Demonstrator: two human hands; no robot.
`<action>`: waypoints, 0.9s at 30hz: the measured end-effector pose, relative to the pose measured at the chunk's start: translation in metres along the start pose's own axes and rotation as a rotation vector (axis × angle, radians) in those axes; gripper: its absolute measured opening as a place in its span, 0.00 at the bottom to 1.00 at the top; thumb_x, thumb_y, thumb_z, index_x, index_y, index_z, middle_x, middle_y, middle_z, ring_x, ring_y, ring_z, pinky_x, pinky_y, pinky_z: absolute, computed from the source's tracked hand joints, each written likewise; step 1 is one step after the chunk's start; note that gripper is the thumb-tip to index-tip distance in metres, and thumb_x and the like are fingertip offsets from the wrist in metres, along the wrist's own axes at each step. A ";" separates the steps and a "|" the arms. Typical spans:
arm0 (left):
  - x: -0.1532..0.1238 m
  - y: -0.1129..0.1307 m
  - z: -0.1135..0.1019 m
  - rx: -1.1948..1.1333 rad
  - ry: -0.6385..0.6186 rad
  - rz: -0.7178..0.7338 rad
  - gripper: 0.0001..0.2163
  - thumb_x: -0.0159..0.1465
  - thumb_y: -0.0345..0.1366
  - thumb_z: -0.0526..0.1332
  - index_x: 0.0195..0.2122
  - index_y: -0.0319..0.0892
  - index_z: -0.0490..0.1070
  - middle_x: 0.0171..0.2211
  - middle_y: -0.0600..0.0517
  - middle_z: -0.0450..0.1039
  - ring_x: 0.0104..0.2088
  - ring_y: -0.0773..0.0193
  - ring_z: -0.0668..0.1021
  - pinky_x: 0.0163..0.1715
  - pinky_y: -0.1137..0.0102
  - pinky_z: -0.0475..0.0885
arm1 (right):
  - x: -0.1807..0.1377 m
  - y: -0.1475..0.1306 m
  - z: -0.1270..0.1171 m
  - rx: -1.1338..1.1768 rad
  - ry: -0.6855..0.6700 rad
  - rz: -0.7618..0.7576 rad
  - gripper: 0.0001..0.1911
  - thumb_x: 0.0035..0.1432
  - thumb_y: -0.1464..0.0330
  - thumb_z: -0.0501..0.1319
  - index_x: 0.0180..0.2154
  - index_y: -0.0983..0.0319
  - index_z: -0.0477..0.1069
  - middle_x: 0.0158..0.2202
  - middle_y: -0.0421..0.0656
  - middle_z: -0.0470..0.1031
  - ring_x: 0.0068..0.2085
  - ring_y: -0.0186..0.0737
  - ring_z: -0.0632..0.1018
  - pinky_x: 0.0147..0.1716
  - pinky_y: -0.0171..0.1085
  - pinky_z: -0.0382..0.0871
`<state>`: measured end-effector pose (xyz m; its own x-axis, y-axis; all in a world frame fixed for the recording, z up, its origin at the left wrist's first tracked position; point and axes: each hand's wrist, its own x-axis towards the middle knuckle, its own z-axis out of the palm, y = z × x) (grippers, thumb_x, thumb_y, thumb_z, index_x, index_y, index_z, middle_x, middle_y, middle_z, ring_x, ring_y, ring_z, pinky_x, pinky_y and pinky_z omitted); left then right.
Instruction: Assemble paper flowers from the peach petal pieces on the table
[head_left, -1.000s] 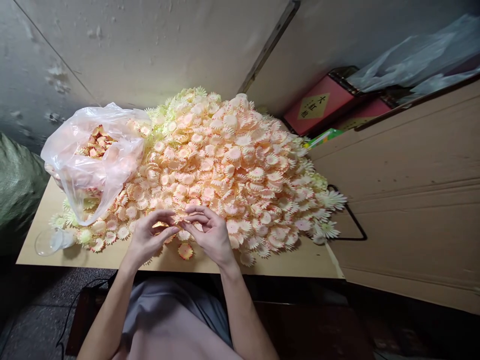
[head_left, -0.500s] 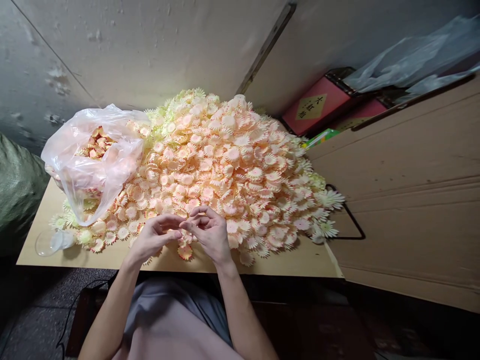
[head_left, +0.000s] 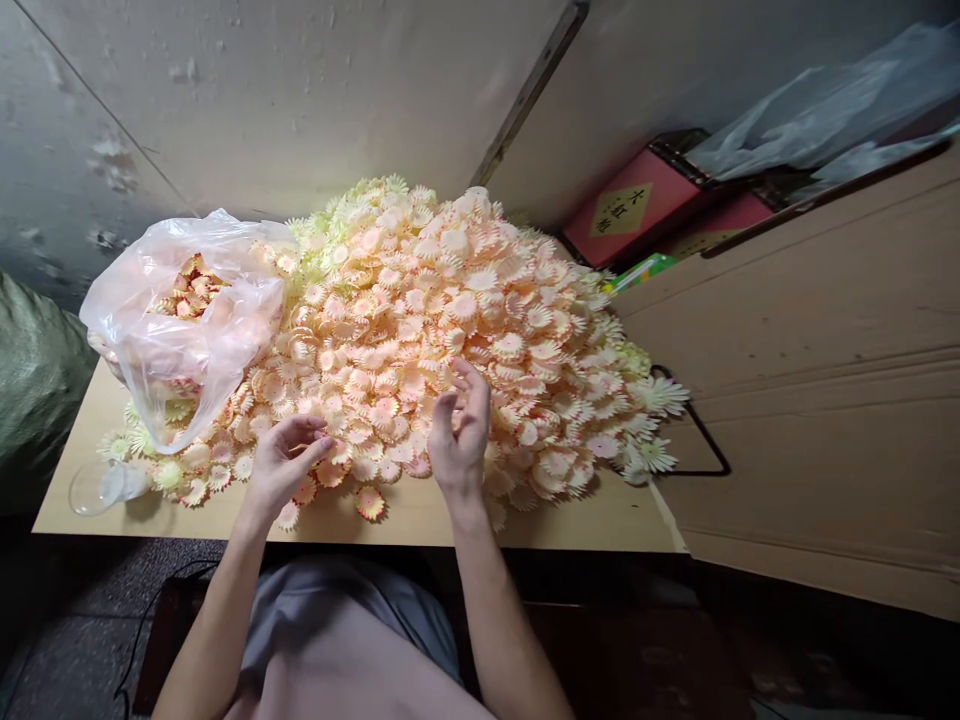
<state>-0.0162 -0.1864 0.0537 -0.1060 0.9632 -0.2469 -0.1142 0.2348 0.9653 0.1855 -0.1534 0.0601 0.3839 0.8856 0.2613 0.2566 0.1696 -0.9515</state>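
A big heap of peach and cream paper flower pieces (head_left: 450,300) covers a tan table (head_left: 600,520). My left hand (head_left: 281,460) rests at the heap's near edge, its thumb and fingers pinched together; what they hold is too small to name. My right hand (head_left: 459,430) hovers over the heap's front, palm turned up, fingers apart and loosely curled with nothing in them. One loose flower piece (head_left: 370,502) lies on the table between my hands.
A thin clear plastic bag (head_left: 180,320) with more flower pieces sits at the left of the heap. A cardboard sheet (head_left: 810,380) stands at the right, red boxes (head_left: 637,210) behind it. A wall rises at the back.
My hands were together over one flower piece. They have now parted: the right hand has moved right and up onto the heap and opened, the left has drifted slightly left.
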 end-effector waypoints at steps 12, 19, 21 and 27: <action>-0.007 0.001 0.007 0.100 -0.133 0.008 0.14 0.52 0.42 0.73 0.36 0.39 0.77 0.36 0.47 0.78 0.37 0.63 0.79 0.33 0.73 0.75 | -0.040 0.003 0.006 0.224 -0.504 0.436 0.24 0.49 0.61 0.71 0.48 0.60 0.72 0.32 0.43 0.83 0.36 0.45 0.84 0.37 0.40 0.80; -0.007 -0.001 0.013 -0.072 -0.217 -0.068 0.19 0.48 0.40 0.75 0.39 0.38 0.76 0.29 0.52 0.75 0.31 0.67 0.78 0.35 0.72 0.76 | -0.039 0.002 0.005 0.259 -0.440 0.445 0.23 0.43 0.60 0.75 0.38 0.61 0.71 0.27 0.42 0.82 0.29 0.40 0.83 0.31 0.35 0.78; -0.007 0.000 0.013 -0.084 -0.241 -0.088 0.19 0.49 0.39 0.75 0.40 0.38 0.76 0.28 0.53 0.75 0.29 0.68 0.78 0.34 0.72 0.75 | -0.039 0.002 0.005 0.280 -0.434 0.453 0.24 0.40 0.60 0.76 0.37 0.60 0.69 0.25 0.41 0.81 0.26 0.39 0.81 0.28 0.34 0.76; -0.010 0.004 0.014 0.002 -0.369 -0.084 0.17 0.50 0.39 0.75 0.39 0.39 0.78 0.30 0.51 0.77 0.30 0.66 0.78 0.34 0.72 0.75 | -0.039 0.000 0.006 0.329 -0.472 0.459 0.27 0.38 0.57 0.77 0.34 0.59 0.66 0.20 0.38 0.77 0.22 0.36 0.78 0.23 0.32 0.71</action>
<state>-0.0021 -0.1929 0.0611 0.2666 0.9229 -0.2778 -0.1057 0.3145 0.9433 0.1650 -0.1848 0.0493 -0.0531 0.9780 -0.2019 -0.1458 -0.2076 -0.9673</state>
